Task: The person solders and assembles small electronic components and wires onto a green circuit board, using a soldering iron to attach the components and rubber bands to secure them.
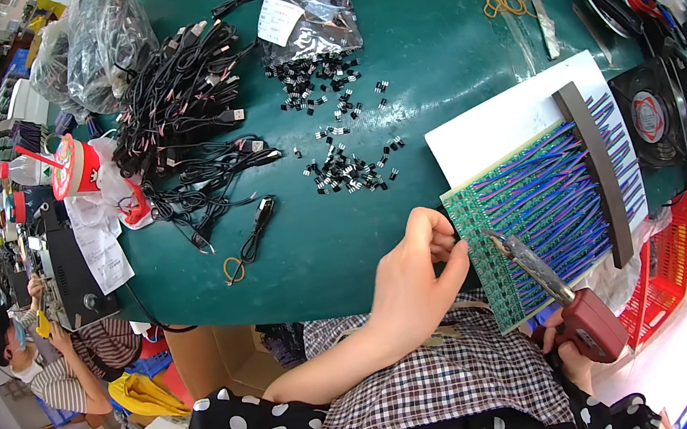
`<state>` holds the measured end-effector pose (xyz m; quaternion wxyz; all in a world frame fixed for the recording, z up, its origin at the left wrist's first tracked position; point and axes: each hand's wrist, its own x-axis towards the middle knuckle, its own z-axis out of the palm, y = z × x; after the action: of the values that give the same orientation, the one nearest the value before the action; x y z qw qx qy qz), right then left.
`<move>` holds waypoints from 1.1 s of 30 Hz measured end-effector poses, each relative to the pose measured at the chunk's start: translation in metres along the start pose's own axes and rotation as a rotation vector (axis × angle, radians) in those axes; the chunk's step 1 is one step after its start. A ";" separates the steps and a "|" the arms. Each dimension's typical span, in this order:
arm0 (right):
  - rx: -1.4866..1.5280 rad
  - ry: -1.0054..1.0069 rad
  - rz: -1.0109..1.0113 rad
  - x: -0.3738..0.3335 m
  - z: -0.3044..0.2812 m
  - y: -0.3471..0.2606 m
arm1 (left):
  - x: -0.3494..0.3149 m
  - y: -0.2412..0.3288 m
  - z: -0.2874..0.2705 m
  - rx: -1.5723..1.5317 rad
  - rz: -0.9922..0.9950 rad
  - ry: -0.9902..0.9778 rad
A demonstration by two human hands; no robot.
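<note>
My left hand (pixel 415 279) is at the left edge of a green circuit board panel (pixel 489 268), its thumb and fingers closed in a pinch. Whatever is between those fingertips is too small to make out. Partly hidden behind a dark red handle, my right hand (pixel 572 362) grips a soldering iron (pixel 593 323). The iron's metal tip lies over the board's left part, close to my left fingertips. Rows of blue and purple wires (pixel 538 193) run across the panel, pressed down by a dark bar (pixel 596 174). A white sheet (pixel 476 144) lies beneath.
Small black connectors (pixel 350 168) lie scattered mid-table below a clear bag (pixel 316 12). Black USB cables (pixel 181 96) are heaped at left, near a red cup (pixel 75 167). Rubber bands (pixel 505 5) sit far right. A fan-like unit (pixel 651 116) stands right. Another person (pixel 72 374) works far left.
</note>
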<state>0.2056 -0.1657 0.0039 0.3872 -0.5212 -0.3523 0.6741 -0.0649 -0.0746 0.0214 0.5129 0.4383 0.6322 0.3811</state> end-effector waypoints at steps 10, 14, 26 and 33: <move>-0.002 -0.014 -0.090 0.004 0.010 -0.006 | 0.038 -0.031 -0.096 0.477 0.152 0.403; 0.033 0.008 -0.025 0.008 0.020 -0.017 | 0.038 -0.028 -0.095 0.560 0.190 0.381; -0.111 0.010 -0.006 0.004 0.009 -0.013 | -0.006 -0.004 -0.010 -0.425 -0.173 -0.088; -0.299 -0.042 0.060 0.005 0.007 -0.018 | 0.000 -0.005 0.001 -0.358 -0.167 -0.096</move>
<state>0.2010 -0.1537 0.0191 0.2773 -0.5690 -0.4410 0.6363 -0.0651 -0.0764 0.0171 0.6420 0.3038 0.5635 0.4220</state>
